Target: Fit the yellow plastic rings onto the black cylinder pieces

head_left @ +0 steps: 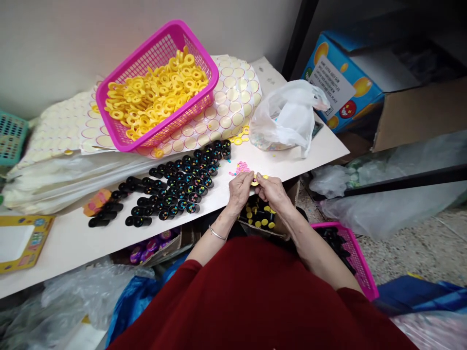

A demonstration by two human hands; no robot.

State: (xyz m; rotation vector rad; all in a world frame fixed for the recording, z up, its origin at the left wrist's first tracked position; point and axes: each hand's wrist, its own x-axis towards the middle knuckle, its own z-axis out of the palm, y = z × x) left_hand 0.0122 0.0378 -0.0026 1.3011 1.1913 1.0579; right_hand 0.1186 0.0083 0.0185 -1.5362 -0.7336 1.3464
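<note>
Just past the table's front edge, my left hand [240, 189] and my right hand [273, 190] are closed together, fingertips pinching a small yellow plastic ring piece [254, 181]. Its middle looks dark; my fingers cover most of it. Beside my left hand lies a little heap of pink beads [241, 168]. Farther left, several black tubes [186, 189] stand or lie in rows, with coloured bits inside many of them. Directly below my hands, a cardboard box [280, 228] contains black pieces with yellow round ends [263, 221].
A pink basket [215, 78] full of yellow ring pieces [160, 92] rests on printed sheets [233, 87]. A white plastic bag [288, 116] sits behind my right hand. Orange blocks [97, 202] are at the left. Another pink basket [359, 262] stands lower right.
</note>
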